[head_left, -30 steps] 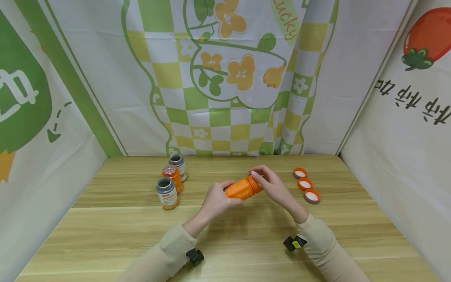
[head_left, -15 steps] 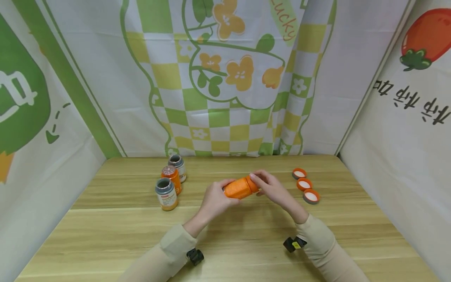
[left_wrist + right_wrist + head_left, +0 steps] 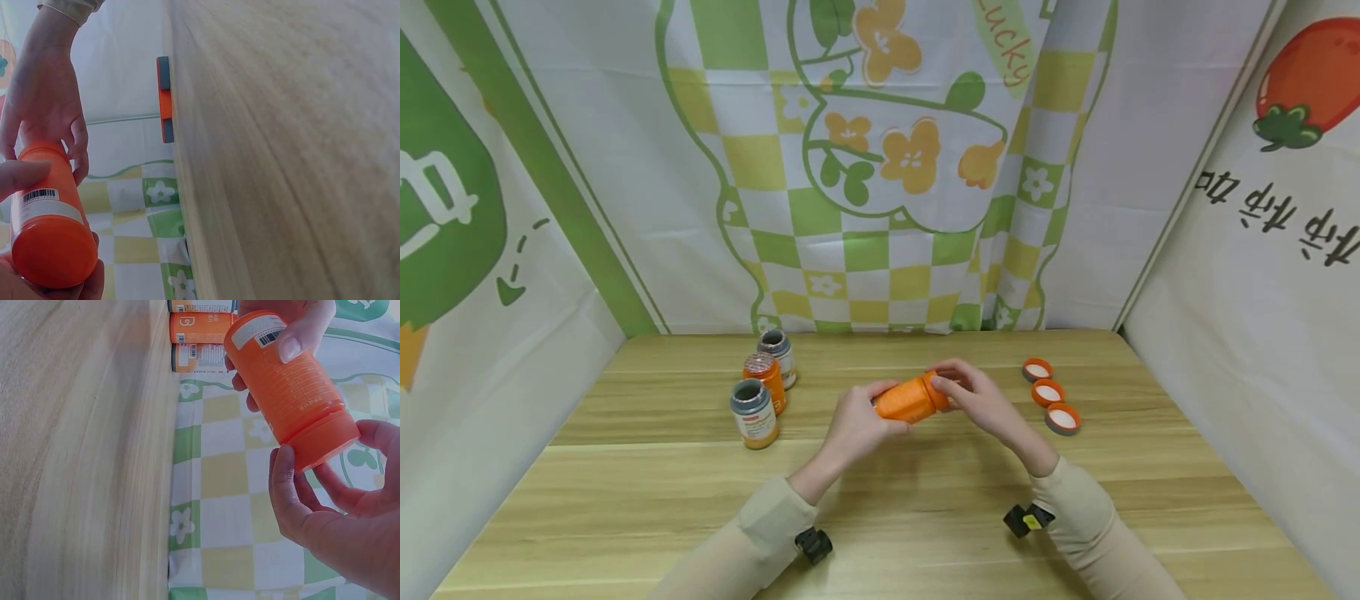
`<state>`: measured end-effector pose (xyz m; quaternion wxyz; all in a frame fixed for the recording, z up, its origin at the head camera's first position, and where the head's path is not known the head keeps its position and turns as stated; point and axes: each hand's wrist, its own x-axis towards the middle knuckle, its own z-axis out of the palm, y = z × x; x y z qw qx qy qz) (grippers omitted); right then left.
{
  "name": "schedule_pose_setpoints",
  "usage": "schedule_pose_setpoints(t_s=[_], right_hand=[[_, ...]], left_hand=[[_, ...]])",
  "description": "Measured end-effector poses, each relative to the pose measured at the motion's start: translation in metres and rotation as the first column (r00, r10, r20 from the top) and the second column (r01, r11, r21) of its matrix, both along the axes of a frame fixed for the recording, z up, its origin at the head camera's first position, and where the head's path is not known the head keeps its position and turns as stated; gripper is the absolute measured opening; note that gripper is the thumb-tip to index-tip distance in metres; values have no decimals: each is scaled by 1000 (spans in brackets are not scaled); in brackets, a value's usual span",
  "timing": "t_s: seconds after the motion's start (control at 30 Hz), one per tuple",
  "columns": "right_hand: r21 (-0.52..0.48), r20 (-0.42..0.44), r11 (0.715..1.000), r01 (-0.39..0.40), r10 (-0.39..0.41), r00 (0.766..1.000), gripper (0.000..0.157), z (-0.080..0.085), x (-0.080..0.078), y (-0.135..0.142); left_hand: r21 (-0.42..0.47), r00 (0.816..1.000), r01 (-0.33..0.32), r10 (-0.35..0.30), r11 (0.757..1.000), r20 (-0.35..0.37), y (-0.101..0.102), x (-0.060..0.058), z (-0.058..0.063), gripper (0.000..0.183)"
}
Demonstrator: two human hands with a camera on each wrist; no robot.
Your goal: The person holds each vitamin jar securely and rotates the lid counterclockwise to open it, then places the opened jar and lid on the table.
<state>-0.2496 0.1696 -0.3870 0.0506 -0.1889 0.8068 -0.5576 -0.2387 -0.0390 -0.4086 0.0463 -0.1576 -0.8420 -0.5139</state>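
Observation:
An orange bottle (image 3: 907,401) is held tilted above the middle of the table, its capped end toward the right. My left hand (image 3: 859,421) grips the bottle's body near the base, thumb across its printed side. Around the orange cap (image 3: 326,441) curl the fingers and thumb of my right hand (image 3: 976,398). In the right wrist view the cap sits on the bottle's neck with a thin gap line under its edge. A white label with a barcode (image 3: 39,195) shows near the base in the left wrist view.
Three uncapped bottles stand at the left: a grey-necked one (image 3: 755,414) in front, an orange one (image 3: 767,382) behind, another grey-necked one (image 3: 778,357) farthest back. Three orange-and-grey caps (image 3: 1048,392) lie inside-up in a row at the right. A patterned curtain (image 3: 880,275) hangs behind the table (image 3: 910,533).
My right hand's fingers have shifted around the cap, first opening lower, then closing over it again. The bottle has moved slightly left; the left hand keeps its grip.

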Motion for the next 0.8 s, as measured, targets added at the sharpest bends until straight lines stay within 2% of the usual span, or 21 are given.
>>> schedule_pose_setpoints(t_s=[0.23, 0.47, 0.8], right_hand=[[-5, -53, 999, -32, 32, 998, 34, 2, 2, 1], [-19, -126, 996, -84, 81, 989, 33, 2, 2, 3], [-46, -195, 989, -140, 128, 972, 30, 4, 5, 4]], left_hand=[[9, 1000, 18, -18, 1000, -1, -1, 0, 0, 53], [34, 999, 27, -29, 999, 45, -2, 3, 3, 48], [39, 995, 66, -69, 997, 79, -5, 4, 5, 50]])
